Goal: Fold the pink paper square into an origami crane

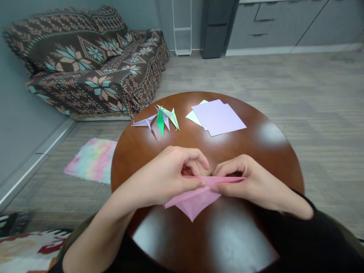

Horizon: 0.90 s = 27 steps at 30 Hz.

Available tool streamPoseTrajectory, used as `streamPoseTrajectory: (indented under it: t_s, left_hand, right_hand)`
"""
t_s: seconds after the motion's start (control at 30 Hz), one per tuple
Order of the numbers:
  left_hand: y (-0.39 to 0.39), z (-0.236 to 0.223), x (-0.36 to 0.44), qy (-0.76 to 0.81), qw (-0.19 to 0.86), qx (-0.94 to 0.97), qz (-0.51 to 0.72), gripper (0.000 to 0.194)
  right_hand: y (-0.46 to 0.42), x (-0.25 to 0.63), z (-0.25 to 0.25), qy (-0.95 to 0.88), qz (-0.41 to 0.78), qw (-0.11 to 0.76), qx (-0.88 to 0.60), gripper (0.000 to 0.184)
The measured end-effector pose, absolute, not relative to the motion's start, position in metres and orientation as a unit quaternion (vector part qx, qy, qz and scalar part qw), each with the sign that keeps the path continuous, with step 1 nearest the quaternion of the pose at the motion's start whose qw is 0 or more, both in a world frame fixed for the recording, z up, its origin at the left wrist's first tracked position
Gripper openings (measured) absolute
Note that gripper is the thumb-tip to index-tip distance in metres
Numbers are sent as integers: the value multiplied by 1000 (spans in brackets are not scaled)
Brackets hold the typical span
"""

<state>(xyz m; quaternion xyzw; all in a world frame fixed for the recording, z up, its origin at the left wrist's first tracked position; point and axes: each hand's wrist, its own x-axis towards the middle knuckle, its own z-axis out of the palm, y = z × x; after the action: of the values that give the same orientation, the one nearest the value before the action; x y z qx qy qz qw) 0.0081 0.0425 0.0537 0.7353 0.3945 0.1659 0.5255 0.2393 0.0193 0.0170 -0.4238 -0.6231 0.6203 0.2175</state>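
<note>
Both hands grip a partly folded sheet of pink origami paper (196, 203) above the near half of the table. My left hand (176, 172) pinches its upper left part, thumb on the near face and fingers curled behind. From the other side, my right hand (241, 176) holds the upper right edge, its thumb close to the left thumb near the middle. One pointed corner of the paper hangs down toward me. The fingertips behind the paper are partly hidden.
On the round brown table (127, 151), several folded paper cranes (160, 121) lie at the far left. Purple paper sheets (218, 116) overlap a pale green sheet (193, 118) at the back. A patterned sofa (96, 76) and a fluffy pastel rug (91, 161) are to the left.
</note>
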Motion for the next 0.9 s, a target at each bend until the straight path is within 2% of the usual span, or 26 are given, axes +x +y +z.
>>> streamPoseTrajectory:
  t_s: [0.23, 0.53, 0.57, 0.63, 0.73, 0.8, 0.9]
  left_hand:
    - [48, 61, 0, 419, 462, 767, 147, 17]
    - [46, 58, 8, 398, 471, 774, 145, 19]
    - [46, 58, 8, 408, 458, 768, 186, 20]
    - [48, 59, 7, 436, 388, 728, 360, 23]
    - [53, 58, 8, 421, 282, 551, 663, 31]
    - [51, 54, 15, 385, 349, 439, 733, 37]
    - [36, 42, 37, 397, 583, 313, 636, 31]
  right_hand:
    - [23, 240, 21, -586, 602, 275, -468, 12]
    - [17, 231, 20, -652, 557, 218, -466, 11]
    - [18, 233, 20, -646, 555, 228, -473, 12]
    - [21, 236, 20, -612, 545, 288, -495, 14]
    - [25, 240, 16, -511, 523, 444, -518, 19]
    - [27, 238, 12, -445, 530, 528, -493, 17]
    - [25, 231, 7, -376, 549, 593, -453, 13]
